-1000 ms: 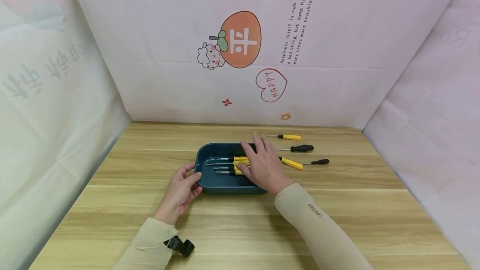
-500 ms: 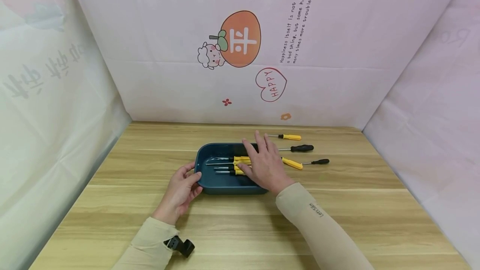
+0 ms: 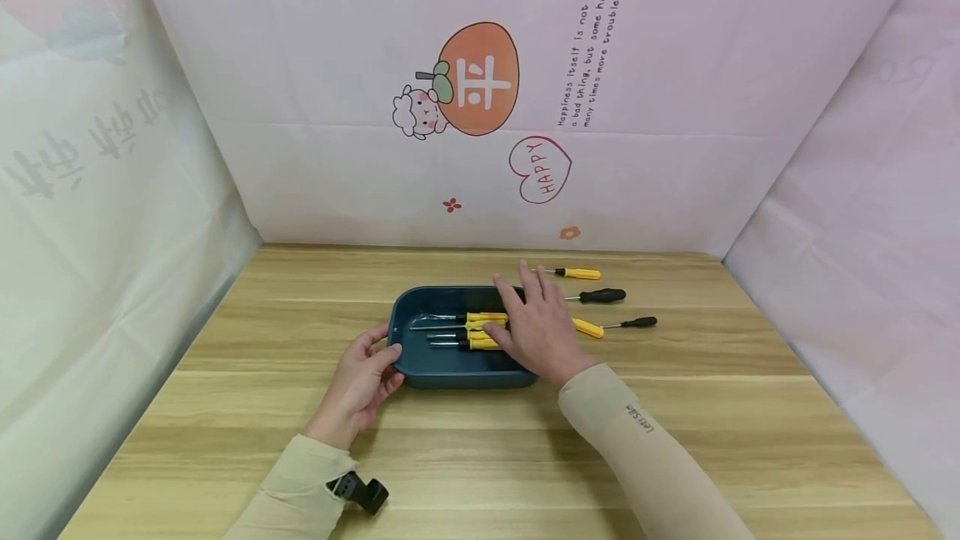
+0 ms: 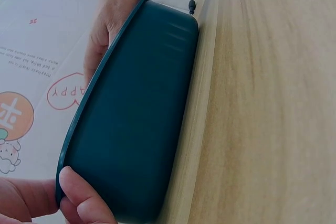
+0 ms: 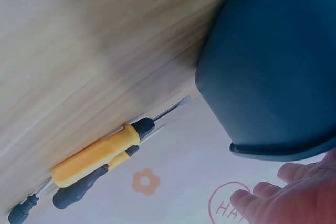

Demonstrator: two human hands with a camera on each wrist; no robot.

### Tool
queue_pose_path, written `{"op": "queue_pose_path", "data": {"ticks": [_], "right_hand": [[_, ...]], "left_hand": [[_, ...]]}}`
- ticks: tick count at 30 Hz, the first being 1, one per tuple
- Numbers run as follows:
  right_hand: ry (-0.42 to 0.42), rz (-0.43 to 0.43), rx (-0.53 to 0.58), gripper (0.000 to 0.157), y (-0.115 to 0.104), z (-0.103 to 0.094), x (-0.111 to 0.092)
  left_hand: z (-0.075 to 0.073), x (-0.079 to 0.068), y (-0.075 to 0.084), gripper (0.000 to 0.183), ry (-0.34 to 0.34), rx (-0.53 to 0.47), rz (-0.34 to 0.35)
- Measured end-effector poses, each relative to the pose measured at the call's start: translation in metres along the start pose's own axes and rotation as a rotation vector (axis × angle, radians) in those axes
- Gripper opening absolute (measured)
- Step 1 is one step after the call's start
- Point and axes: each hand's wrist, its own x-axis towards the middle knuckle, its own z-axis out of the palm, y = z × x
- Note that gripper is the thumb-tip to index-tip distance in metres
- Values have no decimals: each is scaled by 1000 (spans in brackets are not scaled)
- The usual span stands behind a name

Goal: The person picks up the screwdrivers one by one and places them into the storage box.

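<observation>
A dark blue rectangular box (image 3: 465,380) stands on the wooden table. My left hand (image 3: 358,386) grips its left end, with the thumb (image 4: 79,187) on the outside of the wall in the left wrist view. Several yellow-handled screwdrivers (image 3: 483,345) lie side by side inside, shafts pointing left. My right hand (image 3: 542,336) is over the box's right end with fingers extended and spread, hiding that end. In the right wrist view its fingers (image 5: 294,198) show beside the box rim. Whether the right hand touches a screwdriver handle cannot be seen.
Right of the box lie a yellow screwdriver (image 3: 588,328), a small black one (image 3: 640,322) and a larger black one (image 3: 602,296). Another yellow screwdriver (image 3: 581,273) lies farther back. A printed white cloth (image 3: 337,182) rises behind the table.
My right hand has shifted slightly right over the box, uncovering more of the yellow handles. The left hand and the box have stayed in place.
</observation>
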Motion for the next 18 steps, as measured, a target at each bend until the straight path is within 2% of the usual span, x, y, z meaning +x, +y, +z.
{"op": "queue_pose_path", "data": {"ticks": [18], "right_hand": [[-14, 53, 22, 82, 19, -8, -4]], "left_hand": [[0, 1, -1, 49, 16, 9, -1]]}}
